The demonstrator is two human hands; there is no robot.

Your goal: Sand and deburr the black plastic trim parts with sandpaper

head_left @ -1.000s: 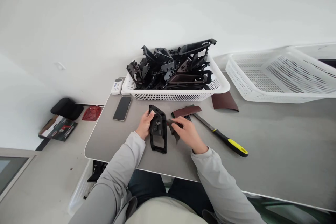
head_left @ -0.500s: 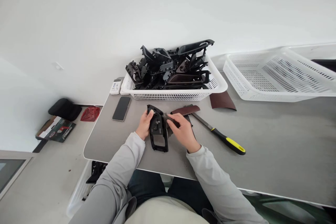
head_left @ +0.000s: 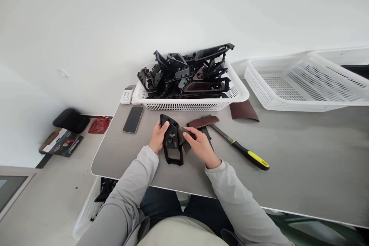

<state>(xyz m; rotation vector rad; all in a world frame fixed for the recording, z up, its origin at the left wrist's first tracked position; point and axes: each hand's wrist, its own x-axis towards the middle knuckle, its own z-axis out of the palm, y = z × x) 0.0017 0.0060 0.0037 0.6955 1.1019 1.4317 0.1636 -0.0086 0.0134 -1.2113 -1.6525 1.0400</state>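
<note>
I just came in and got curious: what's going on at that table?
A person's left hand holds a black plastic frame at the grey table. The right hand pinches a dark, bent sheet at the frame's edge. To the right lies a metal tool with a black-and-yellow handle. Behind, black plastic parts are heaped in a white plastic basket.

Bright, diffuse illumination, light direction indeterminate, smooth white wall with soft grey shading, faint soft-edged shadows on the flat grey tabletop, heaped black plastic parts low in tonal detail, wide-angle stretching toward the frame edges
</note>
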